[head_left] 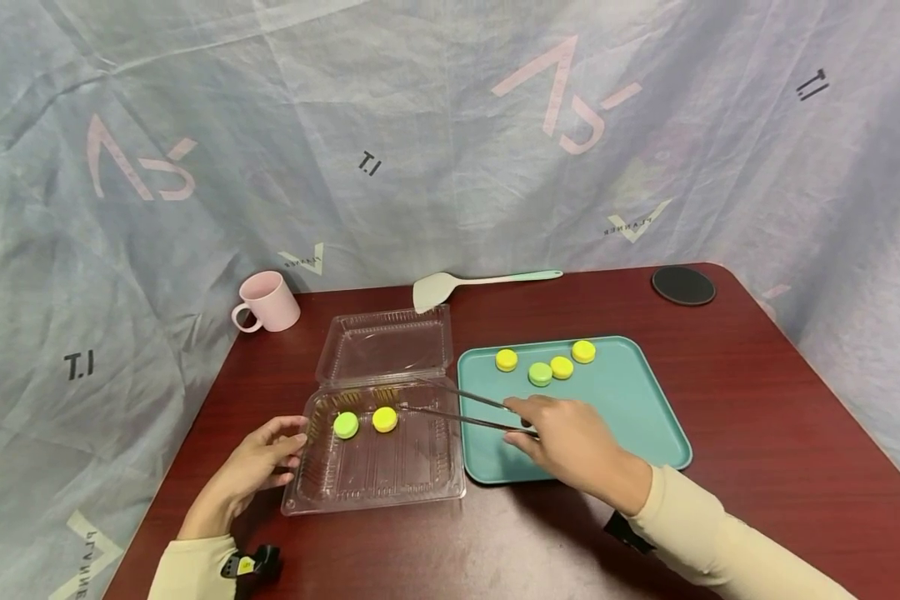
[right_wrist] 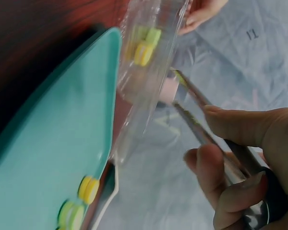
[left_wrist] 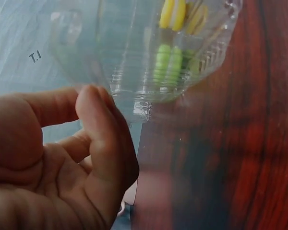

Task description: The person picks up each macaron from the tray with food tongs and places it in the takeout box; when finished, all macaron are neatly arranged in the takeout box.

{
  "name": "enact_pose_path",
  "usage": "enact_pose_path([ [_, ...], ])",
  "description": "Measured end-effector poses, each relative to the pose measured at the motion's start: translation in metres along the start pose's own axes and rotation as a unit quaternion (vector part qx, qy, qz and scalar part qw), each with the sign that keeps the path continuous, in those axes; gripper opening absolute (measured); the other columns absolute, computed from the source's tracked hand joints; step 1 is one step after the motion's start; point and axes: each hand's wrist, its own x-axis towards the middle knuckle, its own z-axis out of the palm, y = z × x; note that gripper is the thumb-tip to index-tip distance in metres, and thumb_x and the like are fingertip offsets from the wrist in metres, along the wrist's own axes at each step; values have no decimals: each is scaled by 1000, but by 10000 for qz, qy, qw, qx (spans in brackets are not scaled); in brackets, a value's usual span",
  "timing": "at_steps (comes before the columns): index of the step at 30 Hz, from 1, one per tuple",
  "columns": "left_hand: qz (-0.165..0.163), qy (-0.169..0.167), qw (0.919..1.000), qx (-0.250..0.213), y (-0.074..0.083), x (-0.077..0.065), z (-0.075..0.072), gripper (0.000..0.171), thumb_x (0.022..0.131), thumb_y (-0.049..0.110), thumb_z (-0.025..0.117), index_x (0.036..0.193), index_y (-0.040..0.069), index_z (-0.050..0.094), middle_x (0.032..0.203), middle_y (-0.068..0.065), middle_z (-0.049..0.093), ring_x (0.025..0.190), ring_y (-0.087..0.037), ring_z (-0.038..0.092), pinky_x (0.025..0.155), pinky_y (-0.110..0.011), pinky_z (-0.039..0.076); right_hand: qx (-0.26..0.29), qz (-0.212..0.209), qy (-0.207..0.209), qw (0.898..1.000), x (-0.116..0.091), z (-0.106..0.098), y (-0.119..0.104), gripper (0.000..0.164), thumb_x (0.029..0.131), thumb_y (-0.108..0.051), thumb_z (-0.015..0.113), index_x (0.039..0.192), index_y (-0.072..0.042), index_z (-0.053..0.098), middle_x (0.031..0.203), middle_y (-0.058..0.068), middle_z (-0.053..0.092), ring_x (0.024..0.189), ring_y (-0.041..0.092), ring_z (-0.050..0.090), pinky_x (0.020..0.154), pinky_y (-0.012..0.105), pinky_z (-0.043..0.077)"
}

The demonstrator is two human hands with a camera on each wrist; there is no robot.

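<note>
Okay, right grip (head_left: 573, 442) is wrapped round the metal tongs (right_wrist: 197, 127); tips stand apart over the clear container (head_left: 390, 482), nothing between them. Left grip (head_left: 258, 460) looks to be pinching the container's left rim. I'd pinch lightly, thin plastic probably flexes.

Inside, a green macaron (head_left: 346, 425) and a yellow macaron (head_left: 385, 419) sit side by side, slight gap, toward the hinge. Four more are on the teal tray (head_left: 637, 417): three yellow, one green.

Reads as tray-to-container transfer, likely between pieces. Best move, I think: raise tips clear of the yellow piece and rim, swing right, straddle one shell, squeeze just enough. Leftmost yellow one (head_left: 506, 360) should be easiest; the tray's green one (head_left: 540, 374) crowds its yellow neighbour (head_left: 562, 367). Can't tell tip height from here.
</note>
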Motion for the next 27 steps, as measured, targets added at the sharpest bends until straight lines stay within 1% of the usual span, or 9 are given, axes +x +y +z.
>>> enact_pose_path([
  [3, 36, -43, 10000, -40, -1, 0, 0, 46, 103, 15, 57, 142, -3, 41, 91, -3, 54, 73, -9, 56, 58, -21, 51, 121, 144, 219, 9996, -7, -3, 8, 39, 82, -25, 85, 114, -7, 72, 81, -3, 68, 69, 11, 64, 57, 34, 52],
  [5, 25, -31, 10000, -77, -1, 0, 0, 46, 103, 14, 58, 142, -3, 42, 90, -3, 54, 72, -8, 56, 57, -21, 51, 146, 264, 290, 9991, -12, -5, 14, 39, 82, -24, 85, 115, -7, 73, 80, -5, 67, 67, 10, 62, 57, 32, 51],
  [9, 39, -21, 10000, -74, -1, 0, 0, 46, 103, 14, 58, 142, -2, 42, 91, -3, 53, 73, -9, 56, 57, -21, 51, 104, 575, 276, 9979, -22, -9, 26, 39, 82, -24, 85, 115, -7, 73, 80, -8, 65, 64, 5, 55, 55, 29, 46],
  [12, 42, -29, 9999, -92, -1, 0, 0, 46, 103, 14, 58, 142, -3, 41, 90, -3, 53, 72, -9, 55, 57, -21, 51, -2, 771, 311, 9965, -28, -12, 35, 40, 81, -23, 86, 115, -7, 73, 80, -9, 65, 63, 5, 53, 53, 27, 44],
  [17, 120, -78, 9999, -79, -1, 1, 0, 45, 102, 13, 58, 141, -3, 41, 89, -3, 53, 72, -9, 55, 57, -21, 51, -127, 864, 478, 9950, -36, -13, 49, 42, 78, -22, 88, 114, -5, 74, 78, -7, 65, 60, 5, 52, 52, 27, 43],
  [22, 121, -9, 9999, -24, 0, 2, 0, 42, 102, 11, 57, 138, -2, 43, 88, -3, 54, 71, -10, 54, 57, -21, 51, -161, 896, 390, 9951, -40, -14, 57, 43, 78, -23, 87, 114, -3, 73, 79, -5, 67, 61, 6, 54, 53, 27, 44],
  [27, 234, -67, 9997, -39, -1, 3, 0, 42, 102, 11, 57, 138, -4, 41, 88, -3, 54, 70, -9, 54, 56, -21, 50, -196, 1151, 253, 9928, -44, -16, 61, 42, 79, -23, 87, 115, -4, 73, 80, -5, 68, 63, 7, 56, 54, 31, 46],
])
